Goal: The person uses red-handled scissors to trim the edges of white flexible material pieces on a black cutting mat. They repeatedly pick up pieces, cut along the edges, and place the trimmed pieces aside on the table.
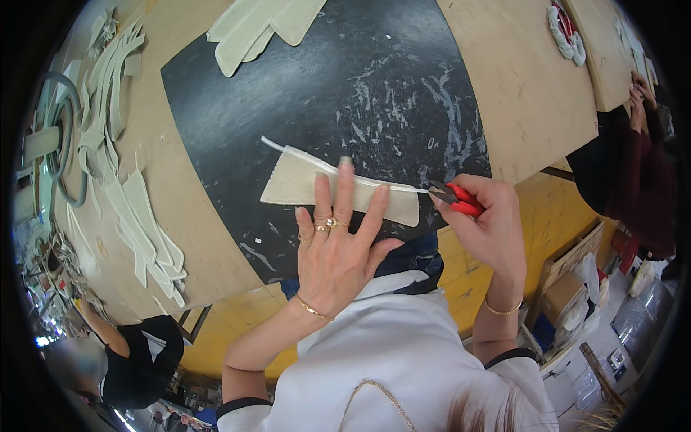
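Note:
A cream fabric-like piece (291, 178) lies on a black mat (237, 108), with a thin white cord (272, 144) along its far edge, sticking out past both ends. Spread flat over the piece, my left hand (332, 252) presses it and the cord down with its fingers apart. My right hand (486, 219) is closed round a pair of red-handled pliers or nippers (464, 201). Their dark jaws meet the right end of the cord, just beyond the piece's edge. Whether the jaws are fully closed on the cord is too small to tell.
Several similar cream pieces (266, 29) are stacked at the mat's far edge. Long pale strips (108, 115) and cut pieces (147, 223) cover the table's left side. A red and white bundle (567, 36) lies far right. Other people (137, 353) work at lower left and at right.

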The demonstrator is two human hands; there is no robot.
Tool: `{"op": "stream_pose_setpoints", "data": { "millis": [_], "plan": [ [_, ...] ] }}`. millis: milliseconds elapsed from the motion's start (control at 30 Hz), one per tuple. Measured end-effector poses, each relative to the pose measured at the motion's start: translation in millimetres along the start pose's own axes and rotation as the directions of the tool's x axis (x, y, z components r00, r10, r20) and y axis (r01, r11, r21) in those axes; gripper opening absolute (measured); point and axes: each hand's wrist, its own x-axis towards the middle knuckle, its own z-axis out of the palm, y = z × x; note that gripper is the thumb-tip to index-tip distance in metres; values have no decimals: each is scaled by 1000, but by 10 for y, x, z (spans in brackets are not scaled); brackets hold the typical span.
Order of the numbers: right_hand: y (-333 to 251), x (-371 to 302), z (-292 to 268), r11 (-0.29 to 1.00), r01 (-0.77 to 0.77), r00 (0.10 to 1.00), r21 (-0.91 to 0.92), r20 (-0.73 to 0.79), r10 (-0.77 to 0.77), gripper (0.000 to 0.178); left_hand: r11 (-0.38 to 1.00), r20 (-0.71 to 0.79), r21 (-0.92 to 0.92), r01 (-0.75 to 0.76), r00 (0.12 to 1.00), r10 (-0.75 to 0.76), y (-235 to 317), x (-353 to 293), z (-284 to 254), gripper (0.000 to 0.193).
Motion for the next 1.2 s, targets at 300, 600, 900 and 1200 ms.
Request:
{"op": "stream_pose_setpoints", "data": {
  "millis": [300, 600, 900, 1200],
  "plan": [
    [-191, 36, 48, 980, 173, 983, 95, 47, -178, 10, 976, -28, -56, -211, 977, 210, -139, 1, 78, 72],
    [-72, 26, -105, 969, 186, 981, 161, 32, -193, 11, 975, -56, 8, -223, 973, 223, -80, 21, 104, 89],
    [61, -48, -40, 994, 89, 996, -59, 5, -88, 15, 983, -20, -22, -183, 983, 183, -28, 0, 76, 95],
    [23, -38, -46, 993, 56, 998, -100, -7, -57, 14, 981, -54, -99, -168, 985, 163, -23, 13, 85, 106]
  ]
}}
